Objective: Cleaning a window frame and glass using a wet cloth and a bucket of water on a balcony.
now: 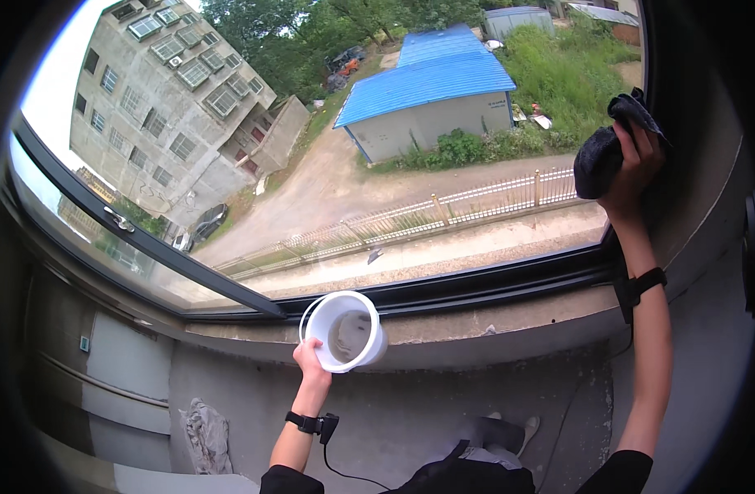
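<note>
My left hand (pixel 310 357) grips the near left rim of a small white plastic bucket (pixel 374 346), close to its thin wire-like handle. Murky greyish water (pixel 350 331) lies in the bottom of the bucket. The bucket is at the window sill, tilted toward me; whether it rests there I cannot tell. High on the right, my right hand (pixel 629 177) is closed round a dark, bunched cloth (pixel 598 163). That cloth is at the right side of the black window frame (pixel 509 267), over the edge of the glass. Part of the cloth is hidden behind my fingers.
A sliding sash with a latch (pixel 118 220) stands on the left. Below the frame runs a rough concrete sill (pixel 509 321). A crumpled pale sheet (pixel 206 436) lies on the floor at left. Cables hang from both wrist straps. Outside are a fence and a blue-roofed shed (pixel 431 78).
</note>
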`<action>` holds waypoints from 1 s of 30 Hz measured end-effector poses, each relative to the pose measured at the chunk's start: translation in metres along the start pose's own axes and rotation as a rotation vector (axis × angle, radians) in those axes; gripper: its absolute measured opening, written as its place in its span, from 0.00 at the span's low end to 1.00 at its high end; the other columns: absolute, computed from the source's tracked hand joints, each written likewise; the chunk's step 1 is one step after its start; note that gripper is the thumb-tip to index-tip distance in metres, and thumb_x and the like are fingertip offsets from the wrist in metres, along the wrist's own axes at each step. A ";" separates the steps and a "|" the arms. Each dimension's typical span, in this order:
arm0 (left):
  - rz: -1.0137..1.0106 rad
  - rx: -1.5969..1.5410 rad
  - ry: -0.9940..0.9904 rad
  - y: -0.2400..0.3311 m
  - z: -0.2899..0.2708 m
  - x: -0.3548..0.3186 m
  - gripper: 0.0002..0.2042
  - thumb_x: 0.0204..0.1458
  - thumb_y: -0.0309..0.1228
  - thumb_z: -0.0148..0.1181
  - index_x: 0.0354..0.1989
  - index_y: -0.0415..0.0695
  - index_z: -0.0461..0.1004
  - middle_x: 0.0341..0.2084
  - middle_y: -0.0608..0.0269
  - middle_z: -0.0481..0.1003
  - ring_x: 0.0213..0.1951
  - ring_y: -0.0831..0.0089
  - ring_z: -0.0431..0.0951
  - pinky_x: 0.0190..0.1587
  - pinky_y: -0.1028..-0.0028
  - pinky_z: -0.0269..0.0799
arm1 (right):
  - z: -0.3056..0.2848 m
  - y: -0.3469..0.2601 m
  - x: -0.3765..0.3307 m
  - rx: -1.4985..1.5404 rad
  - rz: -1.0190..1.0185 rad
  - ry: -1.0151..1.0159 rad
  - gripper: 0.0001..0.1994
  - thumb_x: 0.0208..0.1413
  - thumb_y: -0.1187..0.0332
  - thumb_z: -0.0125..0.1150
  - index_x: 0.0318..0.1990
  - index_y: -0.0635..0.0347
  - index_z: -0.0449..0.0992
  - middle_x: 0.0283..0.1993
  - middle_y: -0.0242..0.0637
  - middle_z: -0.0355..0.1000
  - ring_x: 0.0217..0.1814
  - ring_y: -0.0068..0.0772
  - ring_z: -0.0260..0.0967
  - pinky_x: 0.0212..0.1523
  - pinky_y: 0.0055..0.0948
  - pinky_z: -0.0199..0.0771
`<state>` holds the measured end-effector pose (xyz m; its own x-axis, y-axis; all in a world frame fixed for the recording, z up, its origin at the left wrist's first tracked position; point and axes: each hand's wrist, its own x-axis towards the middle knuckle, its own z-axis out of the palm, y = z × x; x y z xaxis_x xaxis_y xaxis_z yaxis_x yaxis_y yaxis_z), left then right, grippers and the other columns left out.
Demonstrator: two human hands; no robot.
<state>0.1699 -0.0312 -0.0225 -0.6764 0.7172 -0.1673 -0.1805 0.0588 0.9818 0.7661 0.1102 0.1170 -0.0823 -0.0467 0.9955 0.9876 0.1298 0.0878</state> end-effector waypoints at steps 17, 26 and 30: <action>-0.013 -0.023 0.025 0.003 0.010 -0.005 0.05 0.39 0.19 0.52 0.27 0.35 0.70 0.26 0.62 0.71 0.30 0.71 0.73 0.34 0.72 0.68 | -0.007 0.000 0.006 0.013 -0.031 0.002 0.25 0.51 0.57 0.61 0.55 0.58 0.69 0.59 0.43 0.64 0.62 0.49 0.60 0.62 0.47 0.53; 0.007 -0.057 0.013 0.006 0.012 -0.013 0.08 0.39 0.20 0.53 0.31 0.32 0.71 0.28 0.59 0.73 0.32 0.68 0.75 0.37 0.71 0.70 | -0.006 0.000 0.002 0.063 -0.040 -0.009 0.25 0.49 0.57 0.61 0.54 0.58 0.69 0.58 0.43 0.64 0.59 0.50 0.62 0.59 0.48 0.56; 0.022 -0.052 -0.005 0.003 0.009 -0.009 0.09 0.39 0.20 0.53 0.32 0.32 0.71 0.29 0.58 0.73 0.33 0.67 0.75 0.38 0.70 0.70 | -0.003 0.000 -0.008 0.020 -0.039 0.024 0.25 0.49 0.56 0.61 0.55 0.56 0.70 0.58 0.42 0.64 0.60 0.48 0.61 0.59 0.47 0.55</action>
<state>0.1816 -0.0316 -0.0177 -0.6768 0.7217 -0.1452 -0.2026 0.0071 0.9792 0.7675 0.1074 0.1085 -0.1177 -0.0758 0.9901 0.9808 0.1470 0.1279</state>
